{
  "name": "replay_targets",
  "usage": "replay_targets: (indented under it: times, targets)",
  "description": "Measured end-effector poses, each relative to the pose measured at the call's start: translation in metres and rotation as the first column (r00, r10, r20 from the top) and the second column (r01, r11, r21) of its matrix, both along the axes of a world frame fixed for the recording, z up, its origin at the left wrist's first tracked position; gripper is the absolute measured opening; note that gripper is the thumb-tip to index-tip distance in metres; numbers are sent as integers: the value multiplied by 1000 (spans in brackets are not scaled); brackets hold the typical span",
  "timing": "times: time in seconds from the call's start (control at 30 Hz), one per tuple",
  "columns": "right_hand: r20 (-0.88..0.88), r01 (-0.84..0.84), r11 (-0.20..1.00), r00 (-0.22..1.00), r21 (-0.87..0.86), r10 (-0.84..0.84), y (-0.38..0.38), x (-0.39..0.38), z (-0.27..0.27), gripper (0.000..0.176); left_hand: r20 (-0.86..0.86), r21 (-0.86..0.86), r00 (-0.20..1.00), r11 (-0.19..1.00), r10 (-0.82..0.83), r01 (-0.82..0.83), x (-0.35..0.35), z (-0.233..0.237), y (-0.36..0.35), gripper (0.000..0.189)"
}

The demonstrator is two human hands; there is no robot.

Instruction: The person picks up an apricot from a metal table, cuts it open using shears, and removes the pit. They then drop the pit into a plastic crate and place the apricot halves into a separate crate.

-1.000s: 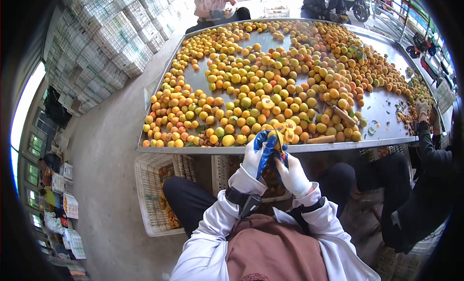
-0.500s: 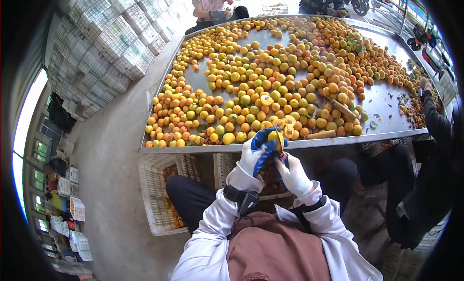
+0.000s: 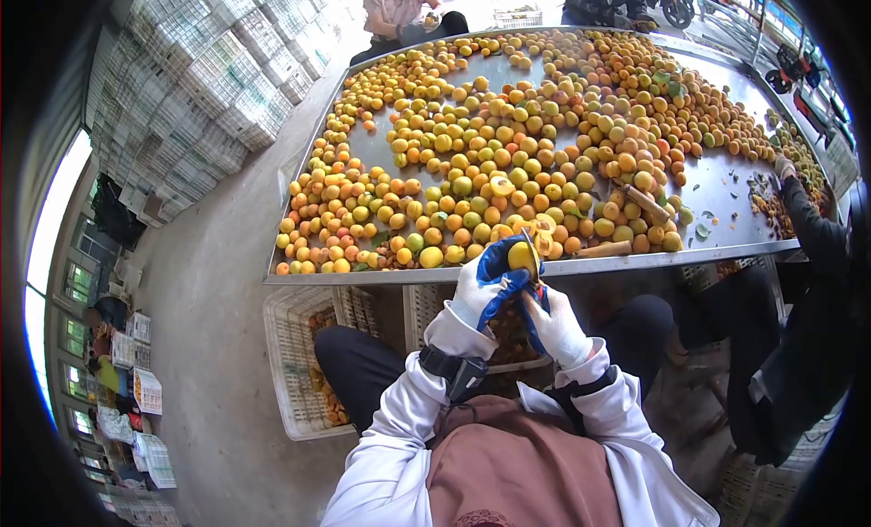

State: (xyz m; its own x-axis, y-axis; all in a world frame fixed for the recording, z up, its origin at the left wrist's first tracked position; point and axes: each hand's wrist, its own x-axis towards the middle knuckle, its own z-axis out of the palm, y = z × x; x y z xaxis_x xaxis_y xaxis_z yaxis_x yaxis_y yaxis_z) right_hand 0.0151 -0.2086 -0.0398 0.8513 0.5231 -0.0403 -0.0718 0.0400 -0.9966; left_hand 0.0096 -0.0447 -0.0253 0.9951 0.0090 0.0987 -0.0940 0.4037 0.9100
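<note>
My left hand [image 3: 484, 287], in a white and blue glove, is closed around a yellow apricot [image 3: 519, 256] just below the near edge of the metal table [image 3: 726, 196]. My right hand [image 3: 555, 326], also gloved, grips a small knife [image 3: 533, 267] whose blade is in the apricot. Both hands are over a white crate [image 3: 508, 336] of fruit under the table. Several cut apricot halves [image 3: 542, 226] lie on the table just beyond my hands.
The table is heaped with yellow and orange apricots [image 3: 508, 137]. Two wooden sticks [image 3: 606, 249] lie near the front edge. A second crate [image 3: 295, 364] sits at my left knee. A person in black [image 3: 798, 282] works at the right; two more people sit at the far end. Stacked crates [image 3: 195, 82] line the left.
The hands stay at the table edge with the same apricot; the fruit has turned slightly in the left hand and the knife has shifted along it. The person at right has reached further onto the table.
</note>
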Motion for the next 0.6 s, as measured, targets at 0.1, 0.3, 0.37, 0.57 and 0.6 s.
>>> replay_targets:
  times: [0.1,0.3,0.37,0.57,0.6]
  targets:
    - [88,46,997,995,-58,-41,4,-5,0,21,-108,-236,994,972,-16,-10,-4,5,-11,41]
    - [72,71,994,995,-85,-65,1,-6,-3,20,-120,-184,993,983,-20,-2,5,-7,-10,37]
    - [-24,20,998,1000,64,-18,0,-5,-5,21,-124,-120,992,993,7,-22,9,-12,-6,39]
    - [0,-19,1000,1000,-22,19,-2,-6,7,20,68,44,986,987,152,-156,7,-2,-8,43]
    - [0,-19,1000,1000,-22,19,0,-6,1,20,55,47,988,988,147,-149,7,-5,-8,42]
